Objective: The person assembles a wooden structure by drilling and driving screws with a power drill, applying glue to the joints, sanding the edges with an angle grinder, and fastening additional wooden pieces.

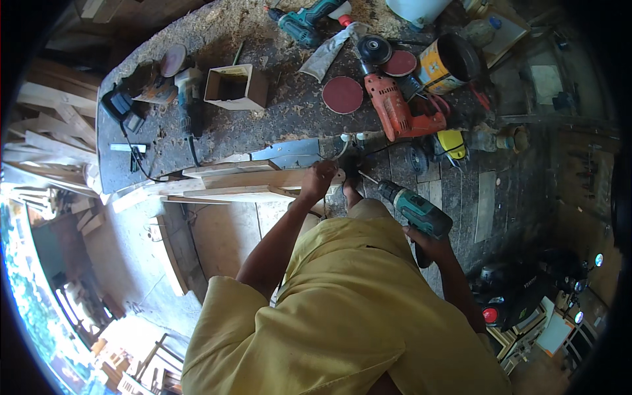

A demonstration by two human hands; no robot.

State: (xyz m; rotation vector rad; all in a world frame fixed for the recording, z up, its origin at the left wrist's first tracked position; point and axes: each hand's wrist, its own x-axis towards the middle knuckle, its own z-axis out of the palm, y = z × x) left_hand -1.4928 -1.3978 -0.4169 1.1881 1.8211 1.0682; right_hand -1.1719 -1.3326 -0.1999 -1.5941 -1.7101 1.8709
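We saw the work from above, and we judged the step in hand to be lining up a drill for boring or driving at the end of a wooden board. The board (pixel 289 179) lay just left of the middle of the frame, below the front edge of the dark bench (pixel 280 135). Our left hand (pixel 320 180) was at its right-hand end, the fingers bent and drawn narrow; we could not tell whether they pinched the wood or only steadied it. Our right hand (pixel 428 245), right of centre, had its fingers wrapped around the handle of the green-and-black drill (pixel 422 212). The thin bit (pixel 368 177) pointed toward the upper left, near the board's end but seemingly apart from it. The next move, in our judgement, called for a straight bit, a firm board and left fingers kept clear of the tip. The board looked pale, long and narrow, with straight edges and a small dark round mark at its end; whether this was a hole, we could not tell.
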